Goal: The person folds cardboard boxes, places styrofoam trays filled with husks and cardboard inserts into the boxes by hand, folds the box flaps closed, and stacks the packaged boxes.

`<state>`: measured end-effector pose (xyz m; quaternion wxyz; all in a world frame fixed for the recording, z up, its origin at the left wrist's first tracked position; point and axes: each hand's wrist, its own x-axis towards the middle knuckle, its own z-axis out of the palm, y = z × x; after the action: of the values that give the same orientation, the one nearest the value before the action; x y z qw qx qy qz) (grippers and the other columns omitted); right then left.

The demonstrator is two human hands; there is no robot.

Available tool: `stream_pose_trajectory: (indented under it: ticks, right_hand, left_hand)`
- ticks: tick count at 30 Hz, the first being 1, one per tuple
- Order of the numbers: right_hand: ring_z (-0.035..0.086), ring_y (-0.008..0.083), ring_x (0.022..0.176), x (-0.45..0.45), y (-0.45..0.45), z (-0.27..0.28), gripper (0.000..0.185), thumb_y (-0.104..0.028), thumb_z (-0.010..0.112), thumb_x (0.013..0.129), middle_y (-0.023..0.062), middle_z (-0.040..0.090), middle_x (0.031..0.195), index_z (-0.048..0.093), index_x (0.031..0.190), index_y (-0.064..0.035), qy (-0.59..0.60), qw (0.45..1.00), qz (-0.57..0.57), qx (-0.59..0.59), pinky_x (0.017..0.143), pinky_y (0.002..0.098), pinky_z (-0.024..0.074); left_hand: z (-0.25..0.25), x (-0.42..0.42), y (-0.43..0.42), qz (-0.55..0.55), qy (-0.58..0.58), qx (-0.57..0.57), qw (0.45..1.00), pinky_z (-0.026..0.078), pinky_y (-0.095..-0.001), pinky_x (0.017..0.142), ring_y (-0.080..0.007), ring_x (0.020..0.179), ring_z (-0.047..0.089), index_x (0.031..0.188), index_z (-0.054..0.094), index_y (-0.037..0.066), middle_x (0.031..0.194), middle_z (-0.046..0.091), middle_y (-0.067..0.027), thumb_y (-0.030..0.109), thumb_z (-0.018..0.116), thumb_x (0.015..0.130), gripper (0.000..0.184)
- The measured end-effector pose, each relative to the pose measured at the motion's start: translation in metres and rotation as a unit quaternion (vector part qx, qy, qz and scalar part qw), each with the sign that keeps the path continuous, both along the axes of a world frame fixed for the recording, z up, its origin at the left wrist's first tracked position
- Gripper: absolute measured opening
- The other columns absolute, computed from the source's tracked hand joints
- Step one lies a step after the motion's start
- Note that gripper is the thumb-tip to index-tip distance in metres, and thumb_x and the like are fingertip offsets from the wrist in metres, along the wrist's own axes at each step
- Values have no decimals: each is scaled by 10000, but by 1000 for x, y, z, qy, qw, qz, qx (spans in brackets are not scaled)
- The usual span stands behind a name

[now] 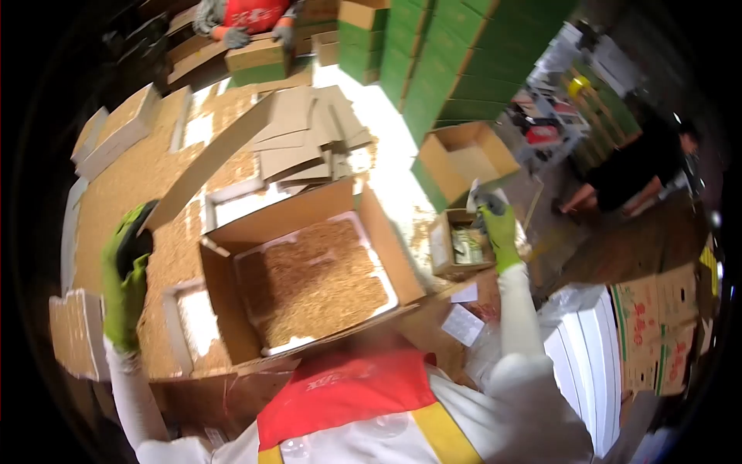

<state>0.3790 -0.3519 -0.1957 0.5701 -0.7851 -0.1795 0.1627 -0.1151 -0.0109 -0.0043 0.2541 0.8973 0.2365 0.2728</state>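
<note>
Left of the open cardboard box (pixel 393 251), the gloved left hand (pixel 128 267) is gripping the near end of a long cardboard strip (pixel 212 162), which is slanting away beyond the box's far side. Right of the box, the gloved right hand (pixel 498 224) is hovering at a small carton (pixel 441 246) containing packets (pixel 468 247); a white piece (pixel 473 193) is showing beside its fingers, though whether they are grasping it cannot be told. Loose cardboard sheets (pixel 290 151) are lying beyond the box.

Glare is noted along the tabletop's (pixel 390 155) right edge; the carton (pixel 294 219) is partly shadowed; outer margins are darkened and curved.
</note>
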Motion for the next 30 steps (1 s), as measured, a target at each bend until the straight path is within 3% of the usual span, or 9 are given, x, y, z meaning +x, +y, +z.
stream_pose_trajectory:
  ticks: [5, 10, 13, 18, 23, 27, 28, 29, 30]
  right_hand:
    - [572, 303, 1162, -160, 82, 129, 388, -84, 679, 813, 165, 613, 1230, 617, 1189, -17, -489, 797, 355, 14, 1030, 402, 430]
    - [571, 239, 1168, -122, 45, 147, 397, 13, 632, 836, 125, 564, 1286, 590, 1229, -18, -196, 951, 231, 65, 1009, 369, 456]
    - [614, 237, 1104, -169, 64, 212, 371, -43, 687, 827, 116, 628, 1178, 611, 1189, -30, -298, 885, 335, 125, 943, 348, 486]
    - [566, 332, 912, -212, 128, 150, 494, -360, 745, 761, 112, 560, 1097, 589, 1131, -72, -506, 553, 582, -316, 847, 459, 483]
    - [634, 197, 1001, -163, 81, 179, 386, -180, 735, 843, 115, 624, 1116, 634, 1186, -35, -190, 878, 437, 52, 844, 327, 521]
    - [558, 118, 1050, -134, 71, 94, 466, -97, 774, 793, 31, 610, 1113, 626, 1235, -77, -49, 918, 385, 86, 883, 288, 522]
    - [515, 150, 1118, -164, 81, 69, 479, -211, 819, 750, 43, 584, 1115, 661, 1189, -104, 98, 901, 401, 131, 941, 362, 486]
    - [488, 236, 1140, -183, 94, 53, 493, -334, 845, 700, 78, 564, 1128, 699, 1123, -125, -336, 851, 401, -48, 1000, 435, 416]
    - [477, 322, 1117, -189, 100, 52, 500, -421, 842, 673, 120, 549, 1141, 728, 1067, -135, -329, 855, 392, -81, 1026, 460, 368]
  left_hand:
    - [-2, 40, -50, -133, -13, 197, 971, 531, -336, 788, -216, 935, 633, 1200, 644, 83, 1165, 633, -95, 42, 579, 805, 402]
    - [-19, 29, -80, -337, 131, 427, 829, 510, -381, 832, -263, 901, 571, 1013, 652, 2, 1009, 605, -119, 244, 638, 714, 385]
    - [-42, 24, -98, -388, 218, 329, 833, 463, -342, 732, -248, 825, 525, 901, 628, 27, 911, 568, -89, 204, 592, 766, 225]
    - [-44, 31, -99, -406, 347, 174, 827, 490, -416, 828, -272, 1019, 574, 966, 711, 92, 1083, 638, -76, 211, 655, 787, 222]
    - [10, -6, -69, -248, 110, 35, 962, 474, -390, 958, -306, 1113, 609, 1119, 661, 50, 1204, 653, -108, 47, 679, 731, 388]
    - [-91, -18, -99, 141, -228, -329, 905, 412, -404, 1056, -252, 1292, 484, 1298, 600, 25, 1409, 515, -130, 109, 722, 791, 528]
    - [-148, -21, -89, 44, -131, -183, 973, 377, -440, 1079, -290, 1352, 410, 1291, 605, 40, 1456, 462, -128, 203, 765, 763, 575]
    - [-146, -2, -102, 29, -2, -31, 999, 368, -434, 1085, -304, 1349, 405, 1313, 580, 31, 1467, 447, -144, 178, 741, 782, 574]
    - [-143, 21, -113, 12, 117, 134, 984, 359, -428, 1091, -318, 1346, 401, 1334, 554, 23, 1479, 431, -159, 152, 718, 800, 573]
